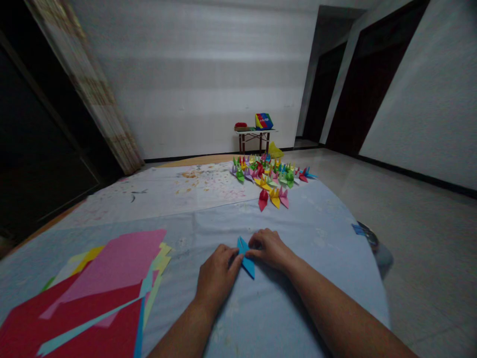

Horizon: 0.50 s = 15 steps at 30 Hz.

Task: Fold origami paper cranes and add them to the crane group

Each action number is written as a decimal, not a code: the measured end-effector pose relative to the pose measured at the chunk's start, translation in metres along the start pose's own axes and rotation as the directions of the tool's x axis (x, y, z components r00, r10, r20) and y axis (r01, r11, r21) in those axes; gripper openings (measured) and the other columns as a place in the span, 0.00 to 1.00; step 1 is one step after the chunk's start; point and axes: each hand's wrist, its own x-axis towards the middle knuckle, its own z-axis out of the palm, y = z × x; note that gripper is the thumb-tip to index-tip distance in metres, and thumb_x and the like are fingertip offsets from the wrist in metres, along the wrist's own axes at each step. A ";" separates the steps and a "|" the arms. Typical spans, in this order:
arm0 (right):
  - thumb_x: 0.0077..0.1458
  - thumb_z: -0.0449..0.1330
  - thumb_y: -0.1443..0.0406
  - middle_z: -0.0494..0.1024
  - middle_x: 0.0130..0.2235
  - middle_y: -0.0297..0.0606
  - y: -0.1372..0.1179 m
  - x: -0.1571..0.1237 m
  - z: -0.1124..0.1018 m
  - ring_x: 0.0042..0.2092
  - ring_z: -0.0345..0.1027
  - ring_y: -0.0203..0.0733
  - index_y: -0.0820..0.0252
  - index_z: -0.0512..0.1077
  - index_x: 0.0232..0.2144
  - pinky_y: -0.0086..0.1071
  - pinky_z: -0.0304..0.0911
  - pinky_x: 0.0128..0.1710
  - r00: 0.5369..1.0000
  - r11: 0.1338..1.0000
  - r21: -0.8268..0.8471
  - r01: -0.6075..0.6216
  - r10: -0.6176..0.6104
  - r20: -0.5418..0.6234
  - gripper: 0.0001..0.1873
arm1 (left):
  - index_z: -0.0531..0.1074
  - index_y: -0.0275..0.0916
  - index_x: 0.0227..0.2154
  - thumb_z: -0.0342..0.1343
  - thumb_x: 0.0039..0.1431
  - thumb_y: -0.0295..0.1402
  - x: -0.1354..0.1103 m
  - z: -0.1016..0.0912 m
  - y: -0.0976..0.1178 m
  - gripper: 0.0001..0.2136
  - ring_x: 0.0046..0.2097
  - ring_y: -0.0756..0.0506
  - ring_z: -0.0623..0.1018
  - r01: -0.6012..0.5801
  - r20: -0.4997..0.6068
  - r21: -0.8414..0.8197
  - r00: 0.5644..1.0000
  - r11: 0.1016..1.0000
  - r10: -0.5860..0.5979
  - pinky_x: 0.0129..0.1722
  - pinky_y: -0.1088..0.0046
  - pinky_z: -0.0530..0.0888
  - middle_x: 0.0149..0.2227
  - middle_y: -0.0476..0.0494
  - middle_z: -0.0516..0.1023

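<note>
Holding a small folded blue paper shape point(246, 257) down on the pale blue floor cloth point(298, 219), close in front, between 2 hands. Pinching its left edge with the left hand point(217, 275), fingers pressed together; nipping its right edge with the right hand point(269, 248), fingertips curled. Folds under the fingers hidden. Stacked red, pink and yellow paper sheets point(93, 293) cut off at lower left. Heap of coloured folded paper figures point(270, 179) well beyond.

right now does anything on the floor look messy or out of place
Two things: the white sheet beyond the blue cloth carries orange and red stains, and the coloured paper stack lies fanned and askew.
</note>
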 end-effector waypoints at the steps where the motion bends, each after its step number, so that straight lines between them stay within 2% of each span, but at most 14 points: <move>1: 0.45 0.61 0.53 0.74 0.33 0.36 0.000 0.000 0.000 0.39 0.63 0.41 0.56 0.74 0.31 0.32 0.50 0.39 1.000 1.000 0.001 -0.001 0.001 -0.009 0.15 | 0.72 0.44 0.39 0.45 0.59 0.40 0.000 0.000 0.000 0.13 0.38 0.48 0.73 0.002 -0.010 -0.013 1.000 1.000 -0.002 0.37 0.76 0.66 0.37 0.48 0.73; 6: 0.56 0.51 0.55 0.75 0.33 0.39 0.001 0.001 -0.003 0.38 0.63 0.40 0.58 0.74 0.31 0.31 0.49 0.38 0.997 0.999 -0.040 -0.030 0.027 -0.074 0.17 | 0.73 0.42 0.38 0.43 0.59 0.41 0.003 0.000 -0.002 0.15 0.38 0.46 0.74 0.047 -0.055 -0.108 0.997 0.993 -0.053 0.38 0.73 0.66 0.36 0.45 0.76; 11: 0.58 0.47 0.55 0.75 0.31 0.40 -0.001 0.002 -0.002 0.35 0.63 0.40 0.60 0.73 0.27 0.31 0.47 0.34 1.000 0.991 -0.135 -0.016 0.015 -0.010 0.20 | 0.73 0.41 0.33 0.41 0.60 0.42 0.003 -0.002 0.000 0.17 0.33 0.45 0.75 0.066 -0.049 -0.174 0.996 0.983 -0.075 0.32 0.75 0.65 0.31 0.46 0.77; 15: 0.58 0.47 0.56 0.75 0.30 0.39 -0.003 0.001 -0.001 0.34 0.63 0.38 0.60 0.72 0.26 0.31 0.47 0.33 0.999 0.993 -0.109 0.040 -0.040 0.000 0.20 | 0.74 0.41 0.29 0.42 0.59 0.43 0.002 -0.001 0.001 0.17 0.31 0.46 0.74 0.088 -0.059 -0.225 0.993 0.970 -0.104 0.30 0.76 0.64 0.27 0.46 0.77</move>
